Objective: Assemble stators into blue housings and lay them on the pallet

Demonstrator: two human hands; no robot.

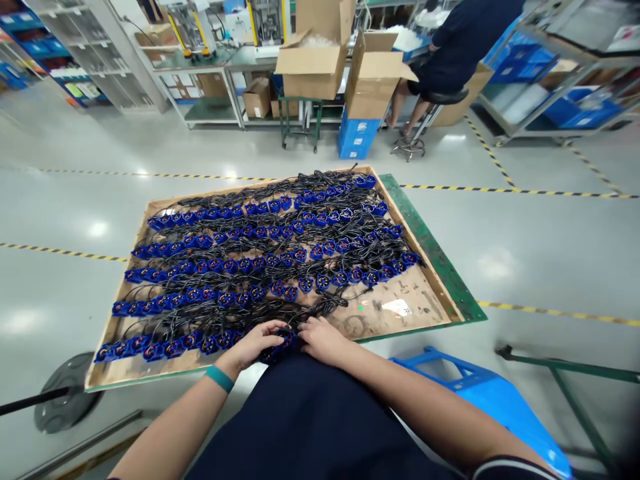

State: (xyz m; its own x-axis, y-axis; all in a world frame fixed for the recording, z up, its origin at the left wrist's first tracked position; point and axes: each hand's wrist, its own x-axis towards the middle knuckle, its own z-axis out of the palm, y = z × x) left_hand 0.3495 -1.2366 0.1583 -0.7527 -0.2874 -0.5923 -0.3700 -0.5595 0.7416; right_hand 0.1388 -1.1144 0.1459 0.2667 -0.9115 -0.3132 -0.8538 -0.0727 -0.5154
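Many blue connectors (258, 292) and black cables (330, 305) lie in a tray (420, 300).

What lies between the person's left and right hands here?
In the head view, a blue connector lies between the left hand and the right hand, with black cables just beyond.

"Glossy grey floor (550, 247) before us, light glinting off it, yellow-and-black tape (525, 191) cutting across!"

"And there, workbench (220, 60) at back left, dark-seated stool (450, 97), then metal cart (537, 125) far right!"
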